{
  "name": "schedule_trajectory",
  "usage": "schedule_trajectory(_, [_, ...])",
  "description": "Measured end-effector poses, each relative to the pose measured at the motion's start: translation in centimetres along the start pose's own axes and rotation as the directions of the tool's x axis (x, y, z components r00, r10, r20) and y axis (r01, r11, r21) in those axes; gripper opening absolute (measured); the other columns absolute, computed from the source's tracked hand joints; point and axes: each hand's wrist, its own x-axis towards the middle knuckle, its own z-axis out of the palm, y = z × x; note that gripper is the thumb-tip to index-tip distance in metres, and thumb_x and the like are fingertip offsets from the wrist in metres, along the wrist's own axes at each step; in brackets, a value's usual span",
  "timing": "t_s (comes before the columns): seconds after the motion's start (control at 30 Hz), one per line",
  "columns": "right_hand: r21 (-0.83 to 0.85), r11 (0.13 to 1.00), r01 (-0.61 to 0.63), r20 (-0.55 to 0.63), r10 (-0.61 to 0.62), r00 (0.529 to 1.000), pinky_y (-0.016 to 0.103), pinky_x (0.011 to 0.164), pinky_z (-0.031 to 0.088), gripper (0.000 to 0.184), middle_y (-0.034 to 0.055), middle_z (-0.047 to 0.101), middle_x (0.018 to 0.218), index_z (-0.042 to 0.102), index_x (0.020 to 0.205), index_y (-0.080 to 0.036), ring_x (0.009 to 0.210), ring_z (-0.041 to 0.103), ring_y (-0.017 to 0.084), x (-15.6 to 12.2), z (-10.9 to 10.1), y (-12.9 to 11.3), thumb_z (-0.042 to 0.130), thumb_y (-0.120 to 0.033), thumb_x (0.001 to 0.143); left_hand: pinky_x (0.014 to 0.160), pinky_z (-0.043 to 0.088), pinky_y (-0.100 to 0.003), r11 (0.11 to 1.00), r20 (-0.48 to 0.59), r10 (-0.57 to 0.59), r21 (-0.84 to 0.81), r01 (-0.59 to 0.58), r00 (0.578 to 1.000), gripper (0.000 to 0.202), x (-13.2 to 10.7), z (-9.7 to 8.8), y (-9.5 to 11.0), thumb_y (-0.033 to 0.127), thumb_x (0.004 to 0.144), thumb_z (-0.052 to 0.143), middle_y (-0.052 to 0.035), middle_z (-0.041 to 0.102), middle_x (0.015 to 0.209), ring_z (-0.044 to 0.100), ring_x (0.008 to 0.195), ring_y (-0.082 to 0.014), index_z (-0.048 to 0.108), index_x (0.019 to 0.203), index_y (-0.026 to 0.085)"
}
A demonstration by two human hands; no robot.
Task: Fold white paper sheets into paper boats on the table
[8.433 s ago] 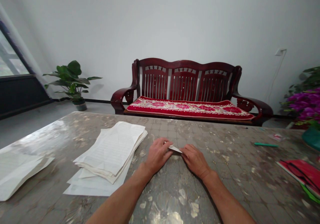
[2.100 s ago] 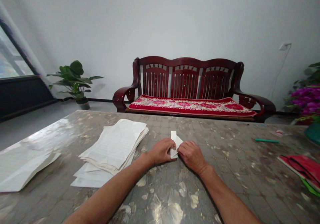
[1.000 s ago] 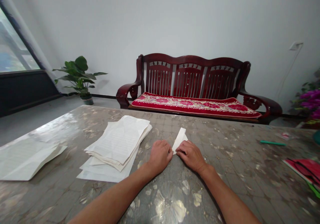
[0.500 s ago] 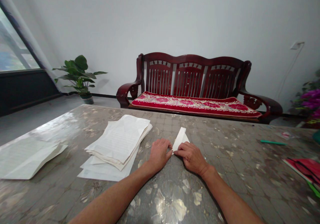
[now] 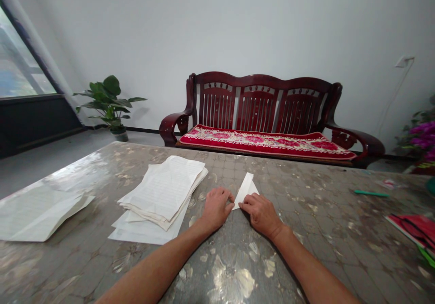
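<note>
A small folded piece of white paper (image 5: pixel 246 187) lies on the table in front of me, narrow at its far end with a slanted right edge. My left hand (image 5: pixel 217 208) is at its near left edge, fingers curled and pressed together, thumb and fingertips on the paper. From the right, my right hand (image 5: pixel 261 211) pinches the near part with thumb and bent forefinger. Its curled fingers cover the paper's lower right side. To the left of my hands sits a stack of lined paper sheets (image 5: pixel 166 184), loosely piled.
A folded lined sheet (image 5: pixel 37 213) rests at the far left of the patterned table (image 5: pixel 302 267). At right are a green pen (image 5: pixel 371 193) and a red book (image 5: pixel 409 227) with dark glasses on it. Beyond the table stands a wooden bench (image 5: pixel 258 100); a potted plant (image 5: pixel 113 104) is left of it.
My right thumb and forefinger have shifted slightly right along the paper's near end, showing a little more of its near corner. My left hand stays nearly still.
</note>
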Motion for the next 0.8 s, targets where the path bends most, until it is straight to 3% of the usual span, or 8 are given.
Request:
schedule_trajectory(0.17, [0.033,0.997,0.069,-0.019,-0.069,0.997,0.030,0.075,0.036,0.022,0.0029,0.069,0.091,0.073,0.104,-0.026,0.085,0.053,0.018,0.0,0.1,-0.1,0.055,-0.017,0.093,0.094,0.037,-0.035,1.000,0.007,-0.007,-0.001,0.007,1.000,0.010,0.0,0.0,0.0,0.025,0.087,0.061,-0.0030,0.062,0.104,0.054,0.105,-0.0224,0.066,0.095,0.024])
schedule_trajectory(0.4, [0.016,0.999,-0.042,-0.045,0.042,0.998,0.031,0.074,0.037,0.024,0.0036,0.068,0.084,0.075,0.091,-0.026,0.084,0.054,0.019,0.0,0.4,0.7,0.054,-0.013,0.092,0.095,0.038,-0.036,1.000,0.010,0.003,0.002,-0.003,1.000,0.009,-0.1,-0.2,0.2,0.024,0.087,0.060,-0.0036,0.062,0.103,0.054,0.105,-0.0230,0.065,0.094,0.023])
schedule_trajectory(0.53, [0.006,0.996,-0.091,-0.075,0.091,0.993,0.032,0.078,0.040,0.025,0.0045,0.068,0.088,0.074,0.085,-0.023,0.088,0.055,0.019,0.2,0.3,0.6,0.052,-0.011,0.090,0.100,0.038,-0.036,0.997,0.028,0.074,-0.017,-0.074,0.997,0.015,0.0,0.1,0.2,0.018,0.088,0.057,-0.0033,0.062,0.110,0.053,0.110,-0.0218,0.064,0.099,0.024])
schedule_trajectory(0.67, [0.097,0.991,-0.087,-0.106,0.097,0.990,0.035,0.095,0.042,0.030,0.0048,0.070,0.108,0.072,0.101,-0.023,0.105,0.058,0.020,0.7,0.5,0.5,0.047,-0.009,0.091,0.106,0.036,-0.036,0.986,0.016,0.155,-0.057,-0.154,0.988,0.024,0.1,0.6,0.0,0.010,0.088,0.053,-0.0032,0.063,0.120,0.052,0.118,-0.0199,0.063,0.105,0.024])
schedule_trajectory(0.8, [0.087,0.988,-0.127,-0.042,0.131,0.990,0.042,0.110,0.037,0.039,0.0079,0.064,0.130,0.065,0.123,-0.020,0.124,0.054,0.021,0.7,1.6,1.2,0.040,-0.013,0.095,0.111,0.034,-0.041,0.978,0.035,0.201,-0.054,-0.199,0.979,0.029,0.2,1.2,-0.4,0.009,0.090,0.051,-0.0027,0.064,0.124,0.052,0.123,-0.0201,0.064,0.110,0.025])
